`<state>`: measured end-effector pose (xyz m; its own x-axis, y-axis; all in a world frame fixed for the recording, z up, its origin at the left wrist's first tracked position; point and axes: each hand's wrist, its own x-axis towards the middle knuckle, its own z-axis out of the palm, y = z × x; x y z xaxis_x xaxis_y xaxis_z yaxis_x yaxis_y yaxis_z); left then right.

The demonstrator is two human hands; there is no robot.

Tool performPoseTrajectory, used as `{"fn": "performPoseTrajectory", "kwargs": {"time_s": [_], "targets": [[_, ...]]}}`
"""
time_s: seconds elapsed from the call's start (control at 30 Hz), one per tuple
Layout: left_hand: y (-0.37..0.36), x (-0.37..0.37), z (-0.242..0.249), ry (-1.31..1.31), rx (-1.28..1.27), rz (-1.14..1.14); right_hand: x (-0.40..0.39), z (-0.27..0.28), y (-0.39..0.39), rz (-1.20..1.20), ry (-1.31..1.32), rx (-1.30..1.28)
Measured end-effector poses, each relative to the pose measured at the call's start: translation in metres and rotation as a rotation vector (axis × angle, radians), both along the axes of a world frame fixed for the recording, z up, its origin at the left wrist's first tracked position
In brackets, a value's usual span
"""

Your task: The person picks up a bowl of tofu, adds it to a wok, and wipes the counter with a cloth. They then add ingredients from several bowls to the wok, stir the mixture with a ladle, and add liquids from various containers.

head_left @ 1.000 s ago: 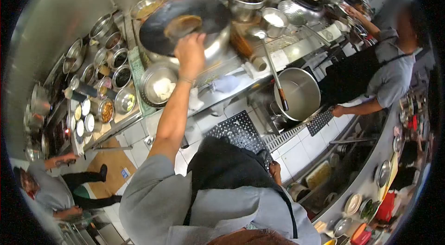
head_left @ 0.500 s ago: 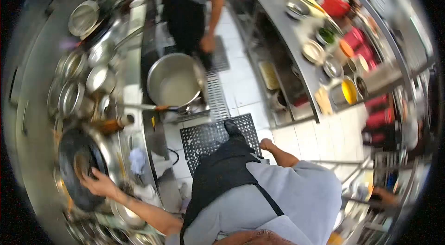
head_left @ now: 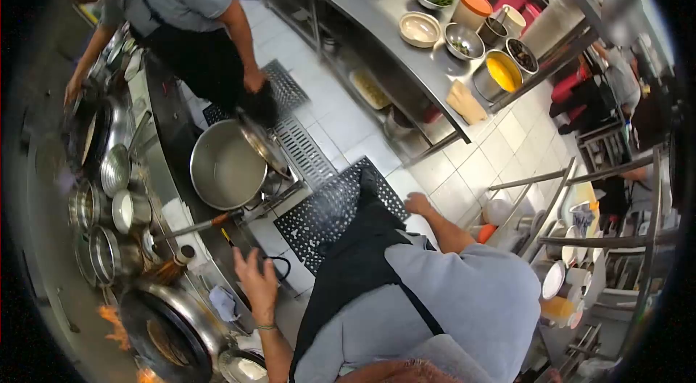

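My left hand (head_left: 257,283) is raised with its fingers spread, holding nothing. It is between the stove edge and my apron, to the right of a folded cloth (head_left: 222,303). A black wok (head_left: 163,336) sits on the stove at the lower left, with orange flames beside it. Above my left hand, a ladle (head_left: 199,226) lies with its handle over the counter edge, near a large steel pot (head_left: 228,169) of pale liquid. My right hand (head_left: 418,204) hangs beside my apron over the tiled floor, its fingers partly curled; whether anything is in it is unclear.
A co-worker (head_left: 185,13) in a black apron stands beyond the pot, one hand at the stove. A steel worktable (head_left: 406,56) bears bowls, greens and a yellow-filled pot (head_left: 500,75). A perforated black mat (head_left: 326,216) lies underfoot. Metal rails (head_left: 602,241) stand at the right.
My left hand has left the wok and moved right. The view has turned, shifting the pot and co-worker left. Flames now show beside the wok.
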<state>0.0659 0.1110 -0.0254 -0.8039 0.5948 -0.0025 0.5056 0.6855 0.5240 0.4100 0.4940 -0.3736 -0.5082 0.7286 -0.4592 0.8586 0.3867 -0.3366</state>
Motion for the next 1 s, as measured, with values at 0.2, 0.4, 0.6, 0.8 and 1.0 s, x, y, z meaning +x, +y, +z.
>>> {"fn": "performPoseTrajectory", "kwargs": {"time_s": [0.2, 0.4, 0.6, 0.8, 1.0], "targets": [[0.072, 0.015, -0.032, -0.190, -0.118, -0.267, -0.056, 0.177, 0.081, -0.237, 0.575, 0.396], [0.197, 0.013, -0.027, -0.235, -0.058, -0.456, -0.027, 0.272, 0.207, -0.176, 0.240, 0.786], [0.289, -0.003, -0.027, -0.280, -0.100, -0.567, -0.019, 0.244, 0.288, -0.362, 0.106, 0.803], [0.360, 0.002, -0.025, -0.320, -0.146, -0.684, -0.136, 0.218, 0.333, -0.689, 0.128, 0.881], [0.402, 0.007, -0.028, -0.346, -0.099, -0.712, -0.265, 0.235, 0.300, -0.067, 0.848, 0.447]]}}
